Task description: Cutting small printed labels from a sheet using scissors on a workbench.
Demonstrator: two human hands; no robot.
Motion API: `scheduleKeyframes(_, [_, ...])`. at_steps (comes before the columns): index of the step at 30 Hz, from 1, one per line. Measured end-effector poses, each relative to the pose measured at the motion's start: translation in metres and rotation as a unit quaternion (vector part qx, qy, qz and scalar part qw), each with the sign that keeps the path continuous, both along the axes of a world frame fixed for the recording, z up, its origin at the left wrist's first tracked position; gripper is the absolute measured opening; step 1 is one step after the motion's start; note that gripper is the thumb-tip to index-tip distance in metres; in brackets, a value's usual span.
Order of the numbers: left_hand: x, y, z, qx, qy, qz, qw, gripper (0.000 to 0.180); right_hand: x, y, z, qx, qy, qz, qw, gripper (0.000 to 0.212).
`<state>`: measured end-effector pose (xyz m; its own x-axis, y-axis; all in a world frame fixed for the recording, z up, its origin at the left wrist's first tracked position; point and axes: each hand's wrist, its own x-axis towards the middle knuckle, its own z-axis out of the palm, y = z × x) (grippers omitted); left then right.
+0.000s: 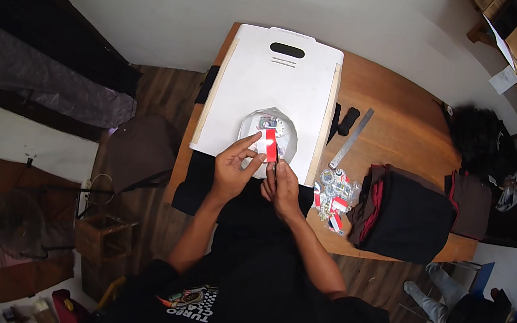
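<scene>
My left hand pinches a red and white flag-like patch between thumb and fingers, above a white board. At the patch's lower right corner is my right hand, closed around a small dark tool whose kind is mostly hidden by the fingers. Below the patch lies a round, pale-rimmed container on the board's near part. Printed patches show inside it.
Beside the board on the wooden table lie a metal ruler, a black bundle, a pile of patches and folded dark clothes. A stool-like brown seat stands left. Another person is at lower right.
</scene>
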<state>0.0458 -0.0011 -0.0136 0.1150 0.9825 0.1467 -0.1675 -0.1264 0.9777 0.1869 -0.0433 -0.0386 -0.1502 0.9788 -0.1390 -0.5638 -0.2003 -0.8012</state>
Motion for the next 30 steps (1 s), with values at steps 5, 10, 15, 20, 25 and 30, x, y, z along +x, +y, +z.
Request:
scheduleKeyframes(5, [0.001,0.002,0.005,-0.02,-0.023,0.006,1.0,0.048,-0.006,0.003,0.003,-0.017,0.019,-0.009,1.0,0.037])
scheduleKeyframes(10, [0.0,0.001,0.006,-0.032,-0.001,0.016,0.999,0.047,-0.007,0.004,0.003,-0.02,0.025,-0.011,0.999,0.036])
scheduleKeyframes(15, [0.0,0.001,0.001,0.001,0.013,0.018,1.0,0.046,-0.007,0.005,0.0,-0.011,0.014,-0.007,1.0,0.036])
scheduleKeyframes(20, [0.002,0.002,0.005,-0.027,-0.036,0.055,0.997,0.043,-0.006,0.002,0.003,-0.011,0.016,-0.008,1.0,0.037])
scheduleKeyframes(25, [0.003,0.001,0.007,-0.038,-0.035,0.062,0.997,0.041,-0.005,-0.001,0.001,-0.007,0.014,0.002,1.0,0.037])
scheduleKeyframes(30, [0.005,-0.001,0.011,-0.013,-0.028,0.067,0.997,0.04,-0.008,-0.001,0.0,-0.008,0.022,0.002,1.0,0.038])
